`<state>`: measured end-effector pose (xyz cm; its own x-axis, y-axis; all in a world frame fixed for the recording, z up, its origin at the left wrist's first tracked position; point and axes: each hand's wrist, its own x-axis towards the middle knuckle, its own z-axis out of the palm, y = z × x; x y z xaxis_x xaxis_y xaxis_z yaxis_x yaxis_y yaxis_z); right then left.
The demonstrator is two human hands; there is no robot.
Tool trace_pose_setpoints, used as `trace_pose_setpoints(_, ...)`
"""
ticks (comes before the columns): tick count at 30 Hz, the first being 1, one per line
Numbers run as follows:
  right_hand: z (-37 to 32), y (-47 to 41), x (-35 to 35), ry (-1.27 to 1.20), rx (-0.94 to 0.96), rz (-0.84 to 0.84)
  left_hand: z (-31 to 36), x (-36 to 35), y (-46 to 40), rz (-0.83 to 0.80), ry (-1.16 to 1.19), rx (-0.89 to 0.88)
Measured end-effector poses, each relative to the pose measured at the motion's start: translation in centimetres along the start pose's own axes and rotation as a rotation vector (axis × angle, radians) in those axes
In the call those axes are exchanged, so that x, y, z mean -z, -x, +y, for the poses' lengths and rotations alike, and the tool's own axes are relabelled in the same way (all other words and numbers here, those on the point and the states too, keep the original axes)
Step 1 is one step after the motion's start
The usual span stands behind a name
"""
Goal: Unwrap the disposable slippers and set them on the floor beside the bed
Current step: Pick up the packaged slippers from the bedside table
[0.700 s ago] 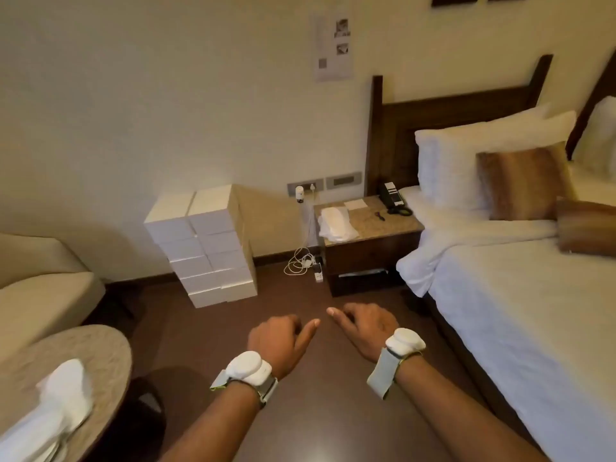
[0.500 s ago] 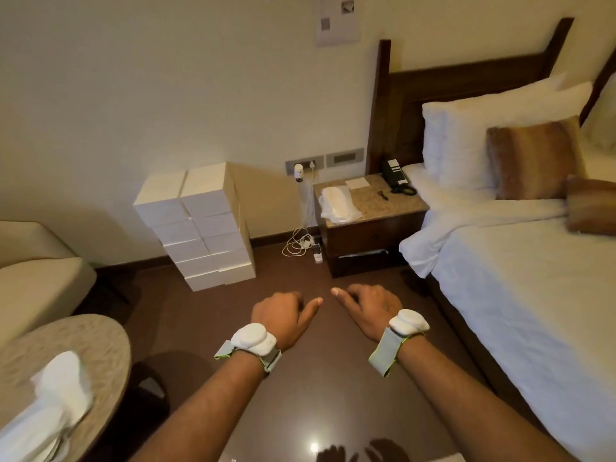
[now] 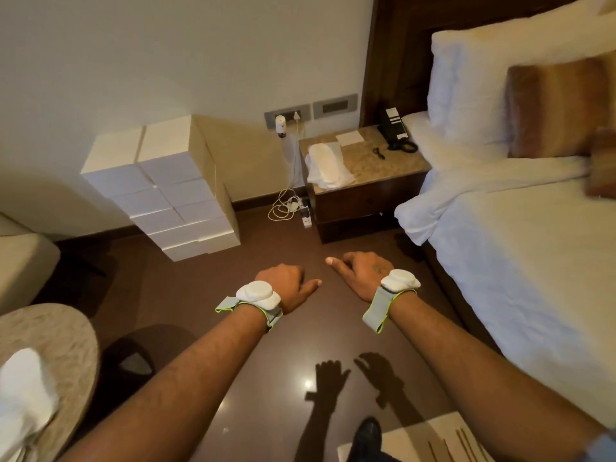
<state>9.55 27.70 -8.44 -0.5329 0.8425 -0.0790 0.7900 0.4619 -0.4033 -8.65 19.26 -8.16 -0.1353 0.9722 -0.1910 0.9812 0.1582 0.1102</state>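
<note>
**A:** Start with what's nearest you. What are your hands doing?

**B:** Both are out in front of you over the dark floor (image 3: 273, 361), empty. Your left hand (image 3: 288, 285) is loosely curled with the thumb pointing inward; your right hand (image 3: 363, 271) is curled the same way, thumb toward the left one. Neither pinches anything, and they don't touch.

**A:** So which step are you on?

**B:** I judge you're at the very start: approach, nothing unwrapped yet. The wrapped slippers (image 3: 328, 165) lie on the bedside table (image 3: 383, 168), at its left front corner, well beyond your hands, with the bed (image 3: 520, 248) just to the right.

**A:** How does the packet lie?

**B:** Its long axis runs roughly from the table's front edge back toward the wall, slightly tilted. Which end is the toe, I can't tell through the wrap.

**A:** And your next move?

**B:** You need to step closer, reach over the table's front edge, and take the packet by its loose wrapping. Mind the phone (image 3: 395, 130) farther back.
</note>
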Motion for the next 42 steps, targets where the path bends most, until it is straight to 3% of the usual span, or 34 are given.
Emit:
trace_pose_setpoints(11,1.4,-9.9,-2.2,-0.038,-0.092,-0.089,-4.2,-0.4,-9.6,-0.140,0.015,-0.002)
trace_pose_setpoints(25,2.7,-22.0,-8.4,-0.027,-0.241,-0.024,-12.2,-3.2,-22.6,-0.222,0.005,-0.095)
trace_pose_setpoints(37,11.7,-37.1,-17.7,-0.058,-0.209,0.106,-12.0,-11.0,-36.4,-0.134,-0.066,-0.064)
trace_pose_setpoints(42,15.3,-46.5,-21.5,-0.072,-0.180,0.184,-11.5,-15.2,-43.2,-0.211,-0.044,-0.027)
